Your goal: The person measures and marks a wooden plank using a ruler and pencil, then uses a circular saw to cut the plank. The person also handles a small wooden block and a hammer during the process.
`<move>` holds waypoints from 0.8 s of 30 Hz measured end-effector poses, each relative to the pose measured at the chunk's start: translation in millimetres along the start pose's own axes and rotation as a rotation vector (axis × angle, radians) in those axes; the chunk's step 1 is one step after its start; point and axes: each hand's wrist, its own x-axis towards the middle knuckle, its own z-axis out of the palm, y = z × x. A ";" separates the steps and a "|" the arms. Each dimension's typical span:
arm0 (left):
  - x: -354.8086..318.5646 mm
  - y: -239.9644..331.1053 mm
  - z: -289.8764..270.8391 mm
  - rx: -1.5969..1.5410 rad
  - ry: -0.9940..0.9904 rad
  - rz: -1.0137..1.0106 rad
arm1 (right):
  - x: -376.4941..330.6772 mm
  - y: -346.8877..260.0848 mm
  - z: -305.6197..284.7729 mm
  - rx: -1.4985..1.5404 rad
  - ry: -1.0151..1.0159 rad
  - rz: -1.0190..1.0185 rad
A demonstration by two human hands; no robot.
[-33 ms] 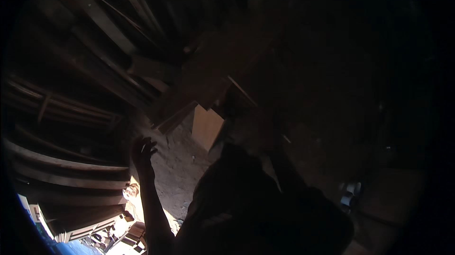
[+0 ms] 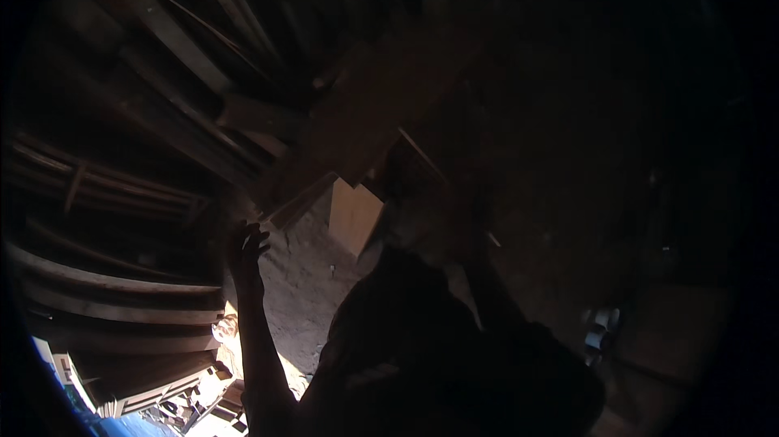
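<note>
Most of the scene lies in deep shadow. My left hand (image 2: 248,244) is a dark shape with its fingers apart and slightly bent, and nothing shows in it. Its fingertips are close beside the near left corner of a broad dark board (image 2: 357,124); whether they touch it I cannot tell. A paler flat wooden piece (image 2: 355,216) shows below the board's near edge, catching some light. My right forearm (image 2: 492,295) reaches forward into the dark, and its hand is too dark to make out. A thin light-edged strip (image 2: 420,151) sits along the board's right side.
Long planks (image 2: 114,279) are stacked at the left, and more timber (image 2: 178,39) leans at the far left. Bare, dusty ground (image 2: 296,275) lies between my arm and body. White objects (image 2: 600,327) are at the right. Sunlight falls on scattered wood pieces (image 2: 207,400) at the lower left.
My left hand has moved slightly up, closer to the board's corner. The thin strip has shifted a little to the right.
</note>
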 end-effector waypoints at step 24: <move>273.7 -103.6 110.4 0.688 -0.527 0.175 | 44.0 185.1 164.3 -1.285 0.566 -0.302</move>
